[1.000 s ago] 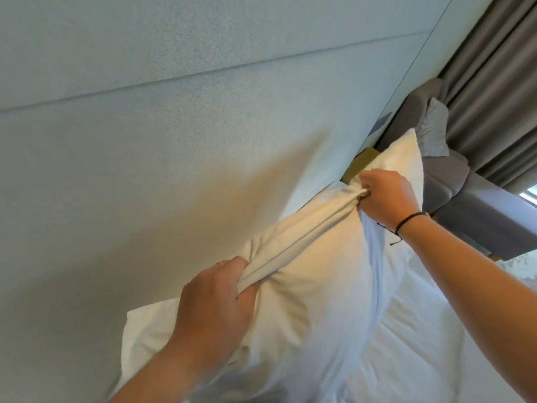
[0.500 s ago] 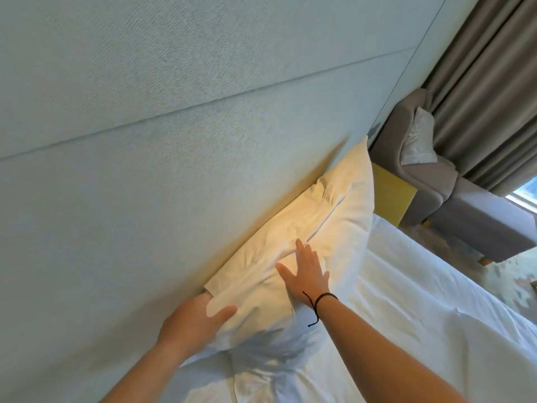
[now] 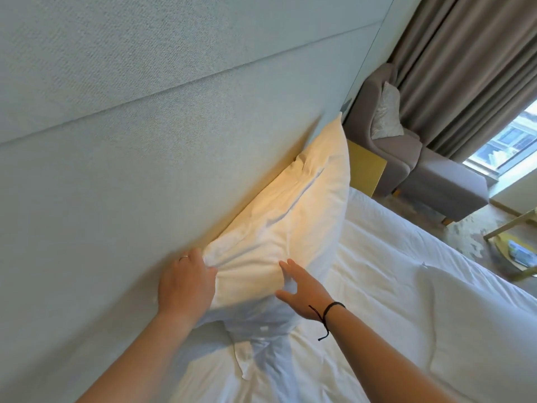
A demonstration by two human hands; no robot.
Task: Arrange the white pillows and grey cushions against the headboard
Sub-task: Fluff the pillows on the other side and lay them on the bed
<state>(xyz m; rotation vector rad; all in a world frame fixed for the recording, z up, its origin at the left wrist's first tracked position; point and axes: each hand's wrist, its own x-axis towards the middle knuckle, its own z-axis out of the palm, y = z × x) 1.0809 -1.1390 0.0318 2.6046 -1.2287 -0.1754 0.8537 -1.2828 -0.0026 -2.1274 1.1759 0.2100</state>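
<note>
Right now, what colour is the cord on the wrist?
Black; the cord shows plainly in the head view.

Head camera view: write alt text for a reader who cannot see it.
A person's two hands settle a white pillow upright against a pale padded headboard; the left hand grips its near corner, and the right hand lies open on its front. White bedding lies below, with a grey armchair and curtains beyond.

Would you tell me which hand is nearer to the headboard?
Left. The left hand grips the pillow corner right by the headboard; the right hand rests on its front.
</note>
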